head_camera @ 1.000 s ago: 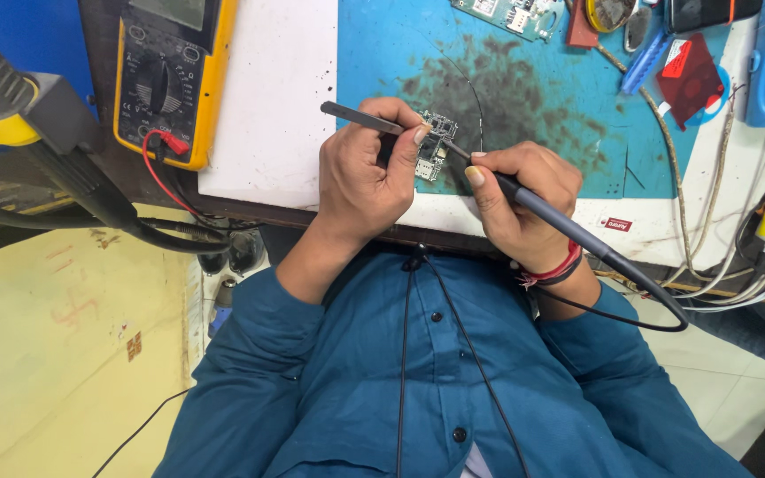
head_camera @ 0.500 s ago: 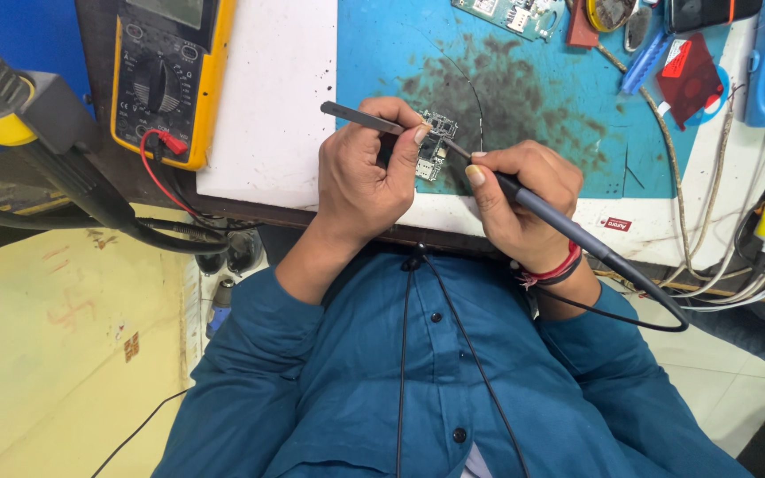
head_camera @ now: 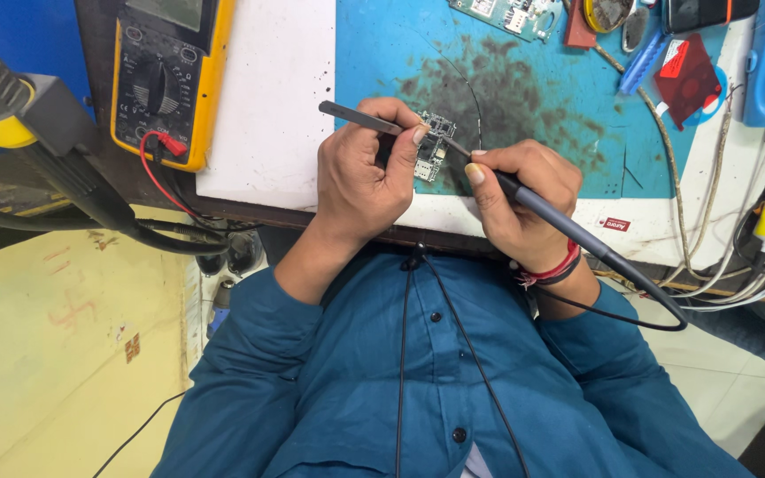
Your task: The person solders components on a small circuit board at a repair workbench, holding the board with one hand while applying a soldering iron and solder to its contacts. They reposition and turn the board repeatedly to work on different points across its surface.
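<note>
Left hand (head_camera: pixel 365 181) is closed in a pinch around slim metal tweezers (head_camera: pixel 358 117), tips down at the small circuit board (head_camera: pixel 433 146) lying on the scorched blue mat (head_camera: pixel 533 97). Right hand (head_camera: pixel 524 199) is wrapped pen-style on a soldering iron (head_camera: pixel 568 230), tip touching the board's edge. That board looks light, thin and fragile, best steadied by its bare edges; yellow multimeter (head_camera: pixel 166 75) sits well left.
</note>
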